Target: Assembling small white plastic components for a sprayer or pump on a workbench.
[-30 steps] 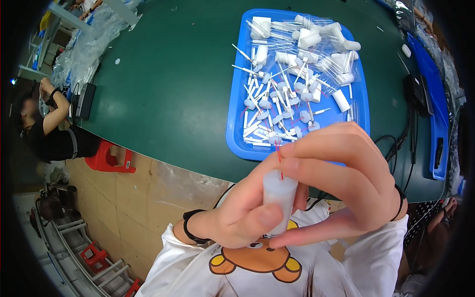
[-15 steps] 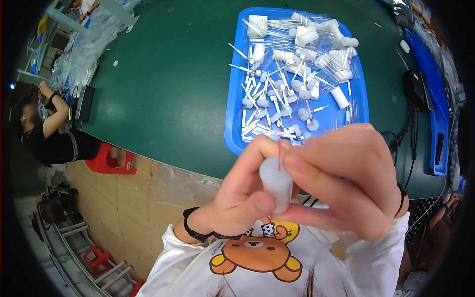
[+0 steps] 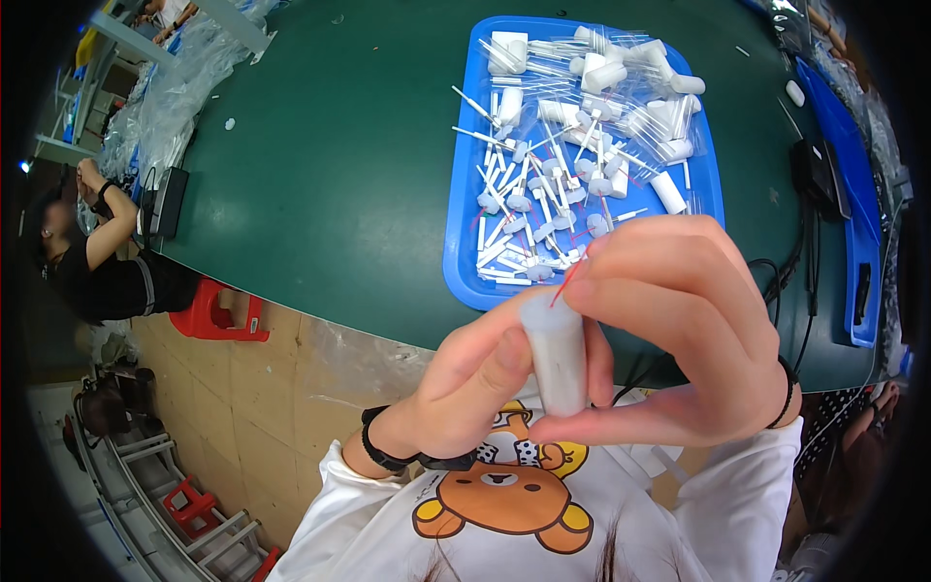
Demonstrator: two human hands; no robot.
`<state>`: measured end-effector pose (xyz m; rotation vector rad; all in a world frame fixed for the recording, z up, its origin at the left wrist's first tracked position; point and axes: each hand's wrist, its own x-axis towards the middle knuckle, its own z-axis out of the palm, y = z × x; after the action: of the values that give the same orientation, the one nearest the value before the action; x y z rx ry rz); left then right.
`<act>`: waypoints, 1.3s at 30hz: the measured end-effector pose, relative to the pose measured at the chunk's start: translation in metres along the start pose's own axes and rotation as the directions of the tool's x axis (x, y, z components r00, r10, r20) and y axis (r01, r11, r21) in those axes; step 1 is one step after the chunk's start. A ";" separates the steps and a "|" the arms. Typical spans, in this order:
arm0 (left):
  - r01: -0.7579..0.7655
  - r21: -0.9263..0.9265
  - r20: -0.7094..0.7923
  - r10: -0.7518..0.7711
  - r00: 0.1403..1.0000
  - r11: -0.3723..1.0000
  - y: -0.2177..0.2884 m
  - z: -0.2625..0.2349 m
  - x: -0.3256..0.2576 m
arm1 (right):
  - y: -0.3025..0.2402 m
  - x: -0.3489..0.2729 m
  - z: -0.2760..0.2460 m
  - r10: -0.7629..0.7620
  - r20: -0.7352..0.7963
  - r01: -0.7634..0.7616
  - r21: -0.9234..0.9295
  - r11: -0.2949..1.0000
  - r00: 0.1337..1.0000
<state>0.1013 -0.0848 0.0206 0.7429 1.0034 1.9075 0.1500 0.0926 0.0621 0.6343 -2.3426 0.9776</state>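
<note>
A white cylinder with a pale bluish-grey cap (image 3: 559, 364) stands nearly upright in front of my chest. My left hand (image 3: 485, 383) is closed round its side, with the thumb along the near left. A thin red string (image 3: 565, 284) rises from the cap toward the fingers of my right hand (image 3: 689, 320). Those fingers are closed on the string beside the cap, while the right thumb reaches under the cylinder's lower end. Exactly how the fingertips pinch the string is partly hidden.
Beyond my hands, a blue tray (image 3: 461, 257) on the green table (image 3: 310, 165) holds white cylinders, clear tubes, white sticks and grey discs with red strings. Black cables and a blue case (image 3: 858, 252) lie at right. Another person (image 3: 107, 233) sits at left near a red stool (image 3: 218, 312).
The cylinder has come slightly upward and more of its side shows. The right-hand fingers have shifted up, and the red string now slants right instead of standing straight.
</note>
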 end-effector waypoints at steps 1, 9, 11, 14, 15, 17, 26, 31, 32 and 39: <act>-0.016 -0.006 0.000 0.016 1.000 1.000 0.000 0.000 0.001 | -0.001 0.000 -0.002 0.002 0.001 -0.002 -0.004 1.000 1.000; -0.319 -0.023 -0.100 0.315 0.944 0.948 -0.011 -0.008 0.007 | -0.005 0.002 -0.007 0.104 -0.002 -0.104 0.077 0.992 0.995; -0.332 -0.008 -0.101 0.330 0.939 0.943 -0.009 -0.008 0.006 | -0.006 0.002 -0.010 0.113 0.014 -0.114 0.087 0.990 0.993; -0.373 0.005 -0.048 0.373 0.927 0.928 -0.012 -0.014 0.006 | -0.008 0.000 -0.010 0.115 0.009 -0.115 0.074 0.991 0.993; -0.387 0.007 -0.032 0.387 0.921 0.922 -0.013 -0.015 0.007 | -0.008 0.000 -0.010 0.112 -0.001 -0.112 0.069 0.991 0.994; -0.409 0.006 -0.008 0.409 0.913 0.913 -0.013 -0.016 0.008 | -0.008 -0.001 -0.010 0.098 -0.028 -0.096 0.055 0.994 0.995; -0.499 0.034 -0.017 0.499 0.866 0.866 -0.016 -0.018 0.010 | -0.007 0.005 -0.019 0.033 0.015 -0.032 -0.071 0.997 0.999; -0.484 0.066 -0.052 0.488 0.872 0.872 -0.019 -0.018 0.005 | -0.013 0.005 -0.015 0.057 -0.002 -0.057 -0.088 0.995 0.998; -0.484 0.074 -0.068 0.489 0.870 0.872 -0.021 -0.017 0.006 | -0.012 0.004 -0.013 0.049 -0.008 -0.049 -0.080 0.996 0.999; -0.525 0.116 -0.021 0.530 0.848 0.843 -0.023 -0.018 0.007 | 0.000 0.000 -0.005 -0.018 -0.036 0.020 0.052 0.998 0.999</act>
<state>0.0930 -0.0776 -0.0078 1.1291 1.0074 2.3660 0.1518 0.0966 0.0651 0.6536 -2.2828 1.0359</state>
